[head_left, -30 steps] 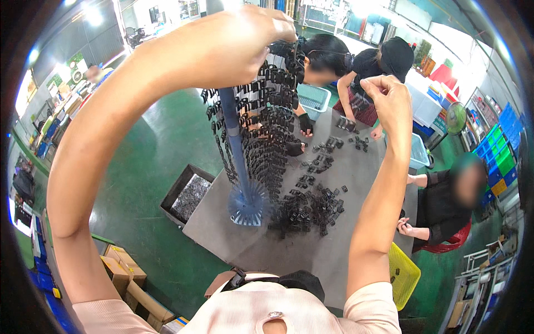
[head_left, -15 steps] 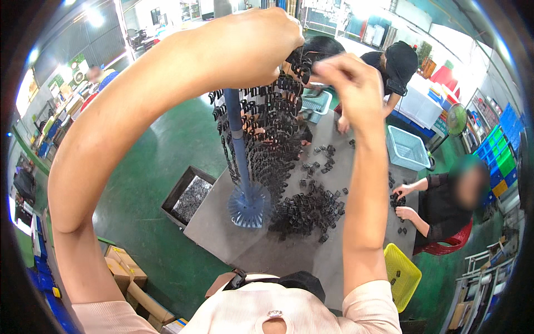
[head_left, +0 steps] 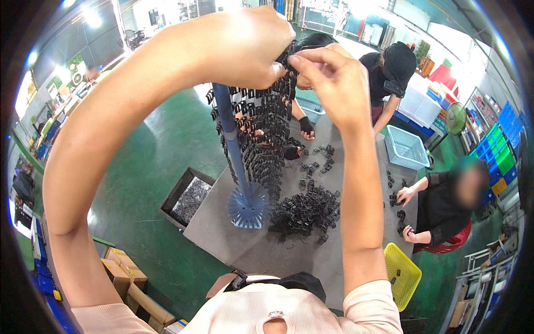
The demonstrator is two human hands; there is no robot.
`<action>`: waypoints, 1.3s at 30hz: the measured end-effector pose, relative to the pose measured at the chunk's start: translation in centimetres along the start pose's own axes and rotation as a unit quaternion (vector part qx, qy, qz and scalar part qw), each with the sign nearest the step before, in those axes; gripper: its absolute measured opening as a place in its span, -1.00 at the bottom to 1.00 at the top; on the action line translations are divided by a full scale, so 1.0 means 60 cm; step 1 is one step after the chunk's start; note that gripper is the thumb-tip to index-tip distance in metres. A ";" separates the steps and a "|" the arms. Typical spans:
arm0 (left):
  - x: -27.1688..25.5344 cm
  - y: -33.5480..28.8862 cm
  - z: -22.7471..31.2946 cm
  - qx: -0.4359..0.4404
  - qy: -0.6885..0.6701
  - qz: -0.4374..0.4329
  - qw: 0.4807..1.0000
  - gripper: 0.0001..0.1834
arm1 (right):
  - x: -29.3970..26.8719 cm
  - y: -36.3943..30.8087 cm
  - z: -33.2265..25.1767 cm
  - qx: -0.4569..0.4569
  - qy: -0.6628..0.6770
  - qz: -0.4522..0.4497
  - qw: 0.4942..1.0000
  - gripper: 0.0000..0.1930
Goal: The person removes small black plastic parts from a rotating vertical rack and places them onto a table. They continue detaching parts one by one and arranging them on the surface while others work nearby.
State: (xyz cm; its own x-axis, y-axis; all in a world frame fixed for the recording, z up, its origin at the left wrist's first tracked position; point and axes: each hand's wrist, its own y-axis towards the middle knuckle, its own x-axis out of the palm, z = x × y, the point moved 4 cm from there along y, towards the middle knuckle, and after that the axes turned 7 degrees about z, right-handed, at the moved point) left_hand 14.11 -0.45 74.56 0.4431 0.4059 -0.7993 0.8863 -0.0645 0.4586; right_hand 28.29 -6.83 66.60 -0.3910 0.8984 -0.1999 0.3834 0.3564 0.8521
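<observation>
A tall blue post (head_left: 238, 156) with a slotted round base stands on the grey table, hung all round with strands of small black plastic clips (head_left: 264, 128). At the top of these strands my left hand (head_left: 261, 47) is closed, its fingers mostly hidden behind its back, with black clips showing at the thumb. My right hand (head_left: 336, 78) pinches with thumb and forefinger at a small dark clip (head_left: 287, 58) right beside the left hand. Below them lies a heap of loose black clips (head_left: 306, 214) on the table.
The grey table (head_left: 253, 256) carries the post. A dark crate (head_left: 167, 209) stands at its left, a yellow basket (head_left: 409, 273) at its right edge and a pale blue basket (head_left: 409, 147) farther back. Co-workers, one person (head_left: 445, 211) seated at right, handle clips around the table.
My right hand has moved left, its fingertips now at the clips beside my left hand. The left hand shifted slightly left. Across the table, a co-worker's gloved hands have come into view.
</observation>
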 end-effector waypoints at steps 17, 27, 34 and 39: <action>-0.048 -0.020 0.026 -0.030 -0.115 -0.031 0.992 -0.56 | -0.104 0.012 0.070 0.101 -0.173 -0.074 0.977 -0.74; -0.016 0.020 0.026 -0.020 0.024 -0.177 0.984 -0.58 | 0.012 0.009 -0.005 0.013 0.008 0.003 1.000 -0.76; 0.008 -0.037 -0.034 0.002 0.023 0.044 0.999 -0.52 | -0.088 0.003 0.066 0.141 0.010 0.031 0.989 -0.83; 0.008 -0.024 -0.044 0.081 -0.049 0.045 0.994 -0.64 | -0.104 0.017 0.056 0.111 -0.233 -0.039 0.965 -0.72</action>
State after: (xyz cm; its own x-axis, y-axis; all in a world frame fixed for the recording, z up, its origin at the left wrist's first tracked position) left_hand 12.67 2.24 74.56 0.5261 0.3012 -0.7953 0.8487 -0.2455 0.4685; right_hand 33.93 -11.24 67.10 -0.0271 0.8665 -0.4985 0.5577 0.4270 0.7118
